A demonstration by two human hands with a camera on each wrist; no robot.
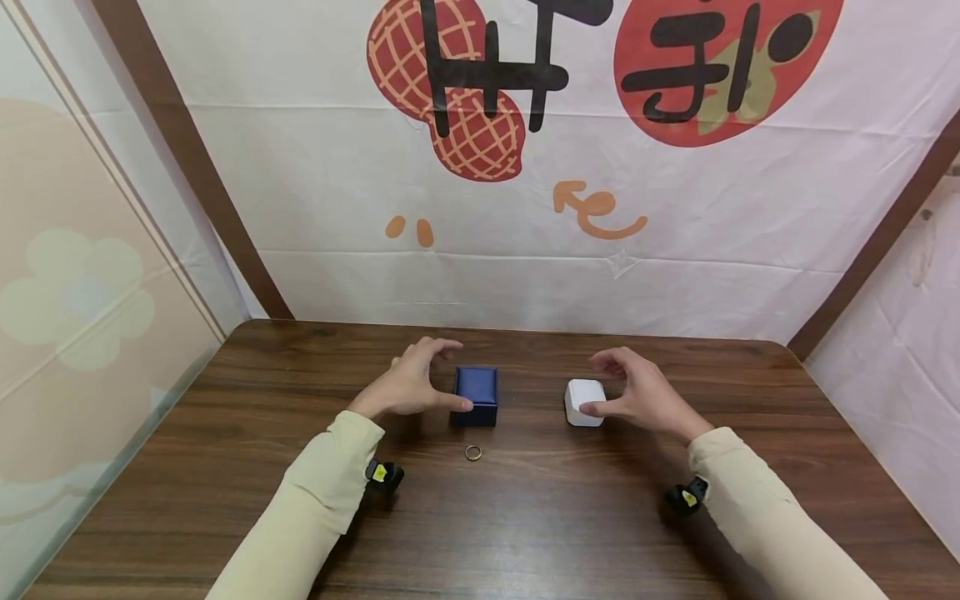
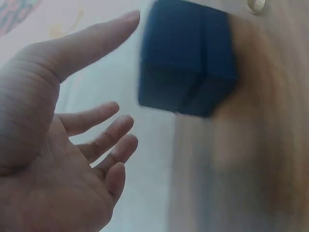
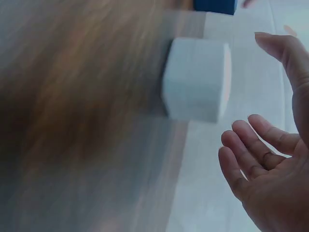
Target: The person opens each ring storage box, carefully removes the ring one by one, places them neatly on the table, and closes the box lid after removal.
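A dark blue ring box with its lid down stands on the table; its side also fills the upper part of the left wrist view. Beside its left side is my left hand, thumb and fingers spread apart, holding nothing. To the right stands a small white box with cut corners. My right hand hovers at its right side, thumb and fingers apart. In the right wrist view a gap shows between that hand and the white box. A thin gold-coloured ring lies in front of the blue box.
The brown wood-grain table ends at a back edge a little beyond the boxes. Behind it hangs a pale printed cloth. Another cloth covers the left side.
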